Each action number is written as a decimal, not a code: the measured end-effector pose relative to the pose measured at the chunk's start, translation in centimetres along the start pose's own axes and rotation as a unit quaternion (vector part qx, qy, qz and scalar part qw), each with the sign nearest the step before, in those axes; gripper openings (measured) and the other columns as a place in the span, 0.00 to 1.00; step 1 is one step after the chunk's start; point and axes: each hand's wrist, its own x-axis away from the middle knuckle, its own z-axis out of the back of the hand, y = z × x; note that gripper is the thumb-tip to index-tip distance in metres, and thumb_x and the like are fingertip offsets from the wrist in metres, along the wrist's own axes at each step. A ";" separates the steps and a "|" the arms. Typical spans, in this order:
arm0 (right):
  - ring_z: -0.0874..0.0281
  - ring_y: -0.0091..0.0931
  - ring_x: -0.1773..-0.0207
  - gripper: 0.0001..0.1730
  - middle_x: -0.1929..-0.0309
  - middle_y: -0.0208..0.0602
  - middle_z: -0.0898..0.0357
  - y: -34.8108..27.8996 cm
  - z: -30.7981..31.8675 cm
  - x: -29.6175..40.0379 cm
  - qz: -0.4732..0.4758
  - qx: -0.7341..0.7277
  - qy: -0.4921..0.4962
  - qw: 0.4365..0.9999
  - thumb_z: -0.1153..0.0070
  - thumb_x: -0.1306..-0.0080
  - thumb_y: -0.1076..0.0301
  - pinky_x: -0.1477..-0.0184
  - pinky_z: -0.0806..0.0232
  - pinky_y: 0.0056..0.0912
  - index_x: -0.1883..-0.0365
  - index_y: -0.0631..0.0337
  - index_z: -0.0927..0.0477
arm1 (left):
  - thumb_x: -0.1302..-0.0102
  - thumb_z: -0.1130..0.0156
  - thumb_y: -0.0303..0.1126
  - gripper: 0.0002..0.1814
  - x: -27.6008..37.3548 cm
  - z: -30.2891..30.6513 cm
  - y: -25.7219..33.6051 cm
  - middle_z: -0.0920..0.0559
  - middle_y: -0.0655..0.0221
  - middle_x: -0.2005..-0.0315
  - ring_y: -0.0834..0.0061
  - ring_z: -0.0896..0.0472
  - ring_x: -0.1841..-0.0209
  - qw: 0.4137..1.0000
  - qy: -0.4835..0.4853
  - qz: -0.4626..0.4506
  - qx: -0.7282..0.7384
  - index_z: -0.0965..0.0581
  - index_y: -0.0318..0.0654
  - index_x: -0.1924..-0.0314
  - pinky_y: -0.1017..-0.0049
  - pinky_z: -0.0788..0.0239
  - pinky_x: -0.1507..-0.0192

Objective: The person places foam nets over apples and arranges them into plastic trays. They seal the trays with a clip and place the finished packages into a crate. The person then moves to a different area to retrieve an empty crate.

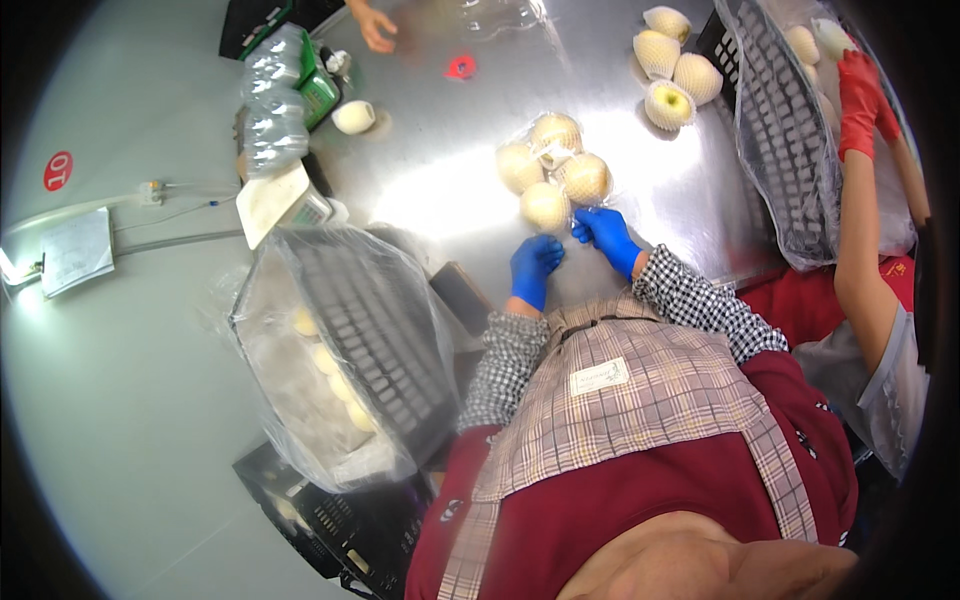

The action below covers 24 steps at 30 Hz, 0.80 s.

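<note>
In front of me on the metal table sits a clear plastic pack [537,148] holding several pale yellow fruits [585,178], each in a white foam net. My right hand [609,238], in a blue glove, pinches the pack's near edge with thumb and fingertips. Also blue-gloved, my left hand [534,268] is curled just below the nearest fruit. Its fingertips are turned inward, and whether they hold the plastic is hidden.
Netted fruits [670,103] stand at the far right beside a lined crate [787,142], where a co-worker's red-gloved hand [859,97] reaches in. Another person's hand [375,30] is across the table [442,142]. Leftward are a scale [274,199], stacked clear containers [276,127] and a lined fruit crate [367,337].
</note>
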 end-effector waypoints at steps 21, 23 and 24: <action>0.22 0.20 0.66 0.18 0.65 0.27 0.17 -0.2 5.5 1.1 0.039 -0.076 -0.141 0.986 0.49 0.23 0.52 0.63 0.34 0.20 0.54 0.57 0.17 | 0.44 0.33 0.38 0.29 1.4 -7.1 14.5 0.22 0.50 0.47 0.50 0.22 0.49 0.629 0.121 -0.435 -0.632 0.24 0.32 0.44 0.54 0.33 0.44; 0.21 0.21 0.59 0.20 0.59 0.28 0.17 0.6 9.7 -0.1 0.019 -0.104 -0.047 0.993 0.48 0.24 0.49 0.60 0.34 0.21 0.49 0.55 0.19 | 0.47 0.34 0.34 0.17 2.8 -7.7 17.7 0.17 0.53 0.55 0.53 0.20 0.55 0.660 0.065 -0.387 -0.641 0.19 0.35 0.57 0.56 0.31 0.48; 0.21 0.23 0.55 0.21 0.54 0.28 0.19 0.1 9.9 -0.5 0.021 -0.133 -0.019 0.991 0.48 0.24 0.48 0.57 0.32 0.23 0.45 0.53 0.20 | 0.48 0.34 0.34 0.14 2.6 -7.4 17.6 0.16 0.55 0.60 0.54 0.18 0.58 0.681 0.053 -0.392 -0.616 0.18 0.37 0.62 0.57 0.31 0.50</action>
